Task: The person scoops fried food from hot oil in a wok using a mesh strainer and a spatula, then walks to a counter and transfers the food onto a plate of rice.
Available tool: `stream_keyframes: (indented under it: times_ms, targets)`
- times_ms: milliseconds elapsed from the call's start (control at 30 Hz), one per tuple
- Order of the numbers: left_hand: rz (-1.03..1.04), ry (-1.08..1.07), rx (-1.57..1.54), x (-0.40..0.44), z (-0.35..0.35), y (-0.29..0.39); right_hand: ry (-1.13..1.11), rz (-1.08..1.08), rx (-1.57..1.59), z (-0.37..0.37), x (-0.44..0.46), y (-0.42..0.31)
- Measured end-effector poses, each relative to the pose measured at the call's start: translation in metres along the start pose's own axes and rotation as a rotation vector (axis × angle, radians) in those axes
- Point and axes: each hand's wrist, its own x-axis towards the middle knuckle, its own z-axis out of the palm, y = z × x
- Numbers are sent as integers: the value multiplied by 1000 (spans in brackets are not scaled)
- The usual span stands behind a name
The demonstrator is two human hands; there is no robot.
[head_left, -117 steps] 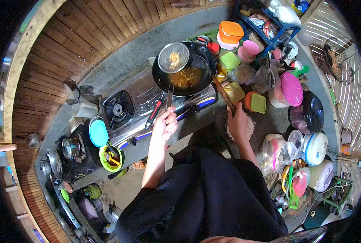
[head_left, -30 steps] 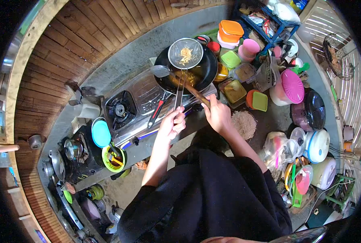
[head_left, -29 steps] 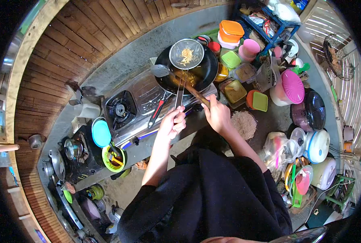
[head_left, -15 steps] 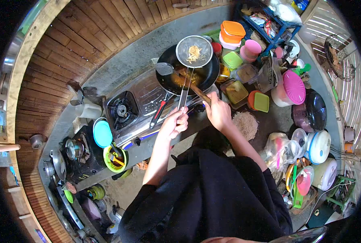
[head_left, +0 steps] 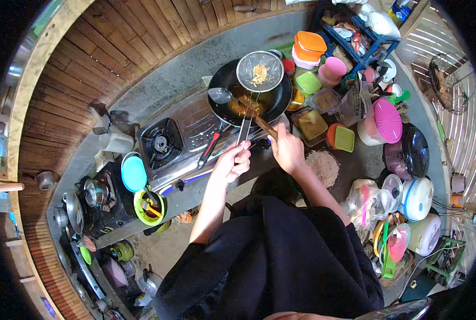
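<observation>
Though grey, a see-through strainer (head_left: 273, 68)

Black wok (head_left: 279, 101), grey mesh-patterned strainer (head_left: 247, 69), brown spatula handle (head_left: 265, 125), golden strips (head_left: 259, 74).

Black pan (head_left: 271, 101), partly hidden behind the strainer (head_left: 246, 68)

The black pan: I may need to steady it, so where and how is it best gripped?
Likely by its red-and-black handle, from the person's side, with the left hand once it lets go of the strainer: the handle juts nearward from the pan's rim, clear of the liquid inside.
</observation>
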Motion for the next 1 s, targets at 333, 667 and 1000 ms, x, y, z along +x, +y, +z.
stream_keyframes:
  times_ms: [333,667,1000]
  targets:
    - [119,32,124,-5,21,13,59,-2,-51,-5,1,0]
    - [104,1,120,0,28,16,38,-36,-61,3,-2,3]
    - [44,82,5,8,2,-3,8,-51,-48,1,0,4]
